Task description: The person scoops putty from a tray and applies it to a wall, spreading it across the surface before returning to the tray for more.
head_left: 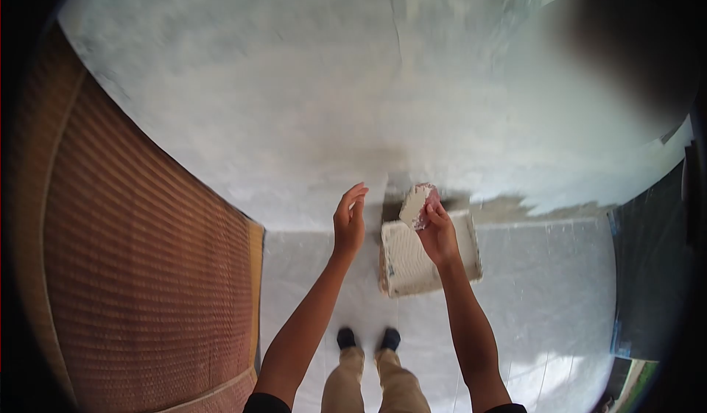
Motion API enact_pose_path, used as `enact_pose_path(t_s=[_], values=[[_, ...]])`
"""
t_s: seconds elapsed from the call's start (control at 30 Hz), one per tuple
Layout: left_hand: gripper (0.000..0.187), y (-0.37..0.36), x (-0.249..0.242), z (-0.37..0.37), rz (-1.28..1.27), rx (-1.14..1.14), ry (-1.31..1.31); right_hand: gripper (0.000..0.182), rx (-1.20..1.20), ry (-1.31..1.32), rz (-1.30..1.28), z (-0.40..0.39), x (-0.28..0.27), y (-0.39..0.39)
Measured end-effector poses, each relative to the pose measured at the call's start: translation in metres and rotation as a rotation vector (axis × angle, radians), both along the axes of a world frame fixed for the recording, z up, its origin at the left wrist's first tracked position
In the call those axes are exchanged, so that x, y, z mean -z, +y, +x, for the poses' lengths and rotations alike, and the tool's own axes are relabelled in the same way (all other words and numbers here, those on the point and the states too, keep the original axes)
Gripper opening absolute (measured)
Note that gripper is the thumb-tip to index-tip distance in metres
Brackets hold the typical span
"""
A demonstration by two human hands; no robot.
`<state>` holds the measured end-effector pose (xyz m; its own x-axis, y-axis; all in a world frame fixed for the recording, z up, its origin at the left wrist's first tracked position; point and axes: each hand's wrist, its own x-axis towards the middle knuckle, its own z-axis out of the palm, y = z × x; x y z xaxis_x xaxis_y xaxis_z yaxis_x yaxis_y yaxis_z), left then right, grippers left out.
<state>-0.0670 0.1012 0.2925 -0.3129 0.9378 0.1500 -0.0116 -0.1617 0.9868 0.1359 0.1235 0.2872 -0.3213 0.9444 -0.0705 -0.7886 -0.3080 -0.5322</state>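
Head view, looking straight down a white plastered wall (294,82) to the floor: right hand (440,235) grips a small flat scraper blade (417,205), thumb and fingers pinched round its lower end, the blade caked in white and tilted up and left toward the wall. Just below that hand, on the pale floor sheet (545,295), sits the rectangular putty tray (412,266), long axis running away from the wall toward the feet; the right hand hangs directly over its upper edge. Left hand (349,220), left of the tray, holds nothing, fingers loosely spread and curled, palm facing the blade. Right is plainly the nearer hand to the tray. Far left of the tray, a ribbed reddish shutter (147,266). Dark shoes (368,338) stand just below the tray
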Motion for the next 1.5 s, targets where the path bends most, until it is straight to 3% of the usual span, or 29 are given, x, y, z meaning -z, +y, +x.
enact_pose_path(t_s=[0.17,0.43,0.57,0.7,0.73,0.8,0.93,1.13,1.5], values=[[0.034,0.024,-0.139,-0.04,0.205,-0.031,0.05,0.038,0.061,-0.041,0.154,-0.033,-0.147,0.03],[0.032,0.038,-0.315,-0.111,0.458,-0.088,0.188,0.036,0.194,-0.105,0.411,-0.084,-0.352,0.054],[0.034,0.044,-0.384,-0.137,0.584,-0.187,0.345,0.033,0.366,-0.266,0.656,-0.113,-0.439,0.065],[0.038,0.061,-0.425,-0.151,0.691,-0.274,0.418,0.025,0.814,-0.719,1.005,-0.137,-0.5,0.069],[0.038,0.065,-0.43,-0.154,0.701,-0.277,0.419,0.025,0.817,-0.713,1.014,-0.141,-0.506,0.068],[0.041,0.073,-0.439,-0.16,0.759,-0.369,0.529,0.028,1.192,-1.046,1.357,-0.148,-0.515,0.072],[0.044,0.09,-0.44,-0.168,0.809,-0.445,0.629,0.046,1.349,-1.111,1.7,-0.167,-0.506,0.092],[0.048,0.104,-0.43,-0.176,0.85,-0.503,0.729,0.045,1.426,-1.329,1.695,-0.184,-0.477,0.117],[0.056,0.136,-0.421,-0.198,0.963,-0.52,1.038,0.044,1.338,-1.632,1.662,-0.191,-0.483,0.12]])
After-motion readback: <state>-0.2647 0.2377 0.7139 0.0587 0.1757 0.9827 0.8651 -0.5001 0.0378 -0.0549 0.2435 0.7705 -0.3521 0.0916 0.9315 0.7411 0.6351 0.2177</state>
